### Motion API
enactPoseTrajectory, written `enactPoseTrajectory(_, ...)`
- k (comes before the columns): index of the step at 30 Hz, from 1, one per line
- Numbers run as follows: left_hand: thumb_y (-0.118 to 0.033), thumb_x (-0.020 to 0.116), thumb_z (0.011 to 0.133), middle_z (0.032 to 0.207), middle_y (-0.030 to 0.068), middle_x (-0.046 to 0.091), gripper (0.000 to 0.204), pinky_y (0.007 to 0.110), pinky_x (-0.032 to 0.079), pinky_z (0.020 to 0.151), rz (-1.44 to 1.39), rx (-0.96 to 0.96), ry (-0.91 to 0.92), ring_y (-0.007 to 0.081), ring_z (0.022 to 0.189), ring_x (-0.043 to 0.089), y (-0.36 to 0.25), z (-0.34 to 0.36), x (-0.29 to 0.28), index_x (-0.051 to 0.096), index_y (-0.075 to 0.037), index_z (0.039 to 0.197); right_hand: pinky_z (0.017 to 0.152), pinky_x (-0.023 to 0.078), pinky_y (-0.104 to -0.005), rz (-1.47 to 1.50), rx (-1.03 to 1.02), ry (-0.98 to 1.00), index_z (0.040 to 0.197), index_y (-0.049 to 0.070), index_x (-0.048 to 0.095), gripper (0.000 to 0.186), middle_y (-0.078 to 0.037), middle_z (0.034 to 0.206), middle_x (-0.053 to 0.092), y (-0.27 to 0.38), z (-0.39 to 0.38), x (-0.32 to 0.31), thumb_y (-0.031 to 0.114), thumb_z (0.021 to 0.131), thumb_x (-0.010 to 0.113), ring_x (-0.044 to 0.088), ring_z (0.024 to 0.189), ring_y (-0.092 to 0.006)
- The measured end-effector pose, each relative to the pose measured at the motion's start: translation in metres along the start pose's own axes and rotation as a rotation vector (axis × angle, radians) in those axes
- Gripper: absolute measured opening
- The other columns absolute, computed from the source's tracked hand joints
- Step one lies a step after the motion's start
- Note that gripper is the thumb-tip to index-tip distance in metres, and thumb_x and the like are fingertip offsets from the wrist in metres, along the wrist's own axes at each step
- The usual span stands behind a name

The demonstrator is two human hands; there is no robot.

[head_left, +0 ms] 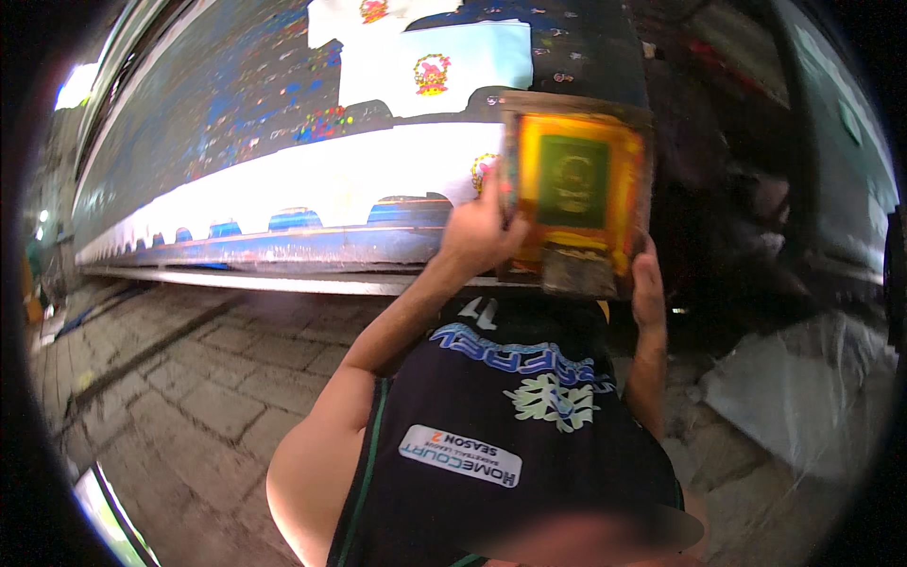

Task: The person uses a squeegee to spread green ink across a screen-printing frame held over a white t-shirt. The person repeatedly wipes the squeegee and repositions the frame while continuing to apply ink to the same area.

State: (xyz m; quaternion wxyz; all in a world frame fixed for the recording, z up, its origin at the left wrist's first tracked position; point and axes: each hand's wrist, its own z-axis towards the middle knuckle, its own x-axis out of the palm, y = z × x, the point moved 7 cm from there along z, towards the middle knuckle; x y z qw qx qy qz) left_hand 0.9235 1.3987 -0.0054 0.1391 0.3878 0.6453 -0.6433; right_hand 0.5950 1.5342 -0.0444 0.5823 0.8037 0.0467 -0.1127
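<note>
Wood-framed printing screen held at the end of a long, paint-spattered bench.

We see our left hand gripping the frame's left edge and our right hand clasping its lower right corner, apparently to keep the yellow mesh with its dark green square panel level over the white cloth. Beyond it lie a pale blue shirt and white pieces, each bearing a small round red-and-yellow print.

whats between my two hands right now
The wooden screen-printing frame, yellow with a green centre; left hand grips its left edge, right hand its lower right. Head view.
</note>
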Motion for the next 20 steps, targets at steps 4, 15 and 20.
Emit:
enactPoseTrajectory(4,-0.036,0.075,0.099,0.076,0.0283,0.074,0.101,0.062,0.062,0.069,-0.060,0.014,0.041,0.0512,0.070,0.074,-0.128,0.035,0.120,0.020,0.002,0.174,0.114,0.051,-0.0450,0.208,0.132,0.038,0.166,0.006,0.047,0.058,-0.006,0.118,0.064,-0.117,-0.022,-0.190,0.043,0.121,0.051,0.062,0.118,-0.0187)
enactPoseTrajectory(15,-0.041,0.072,0.099,0.096,0.0334,0.078,0.097,0.065,0.062,0.080,0.059,-0.006,0.385,0.0572,0.085,0.075,-0.307,0.148,0.320,0.021,-0.015,0.177,0.097,0.060,-0.0383,0.605,0.385,-0.122,0.182,0.007,0.007,0.113,-0.013,0.135,0.071,-0.205,-0.064,-0.396,0.025,0.100,0.082,0.071,0.116,-0.0251)
enactPoseTrajectory(20,-0.034,0.065,0.106,0.166,0.0298,0.052,0.073,0.047,0.058,0.109,0.063,0.217,0.361,0.0452,0.127,0.074,-0.502,0.198,0.371,0.045,-0.004,0.169,0.108,0.057,-0.0533,0.776,0.455,-0.071,0.183,0.018,0.000,0.120,-0.022,0.180,0.033,-0.132,-0.087,-0.539,0.033,0.100,0.085,0.060,0.144,-0.0343)
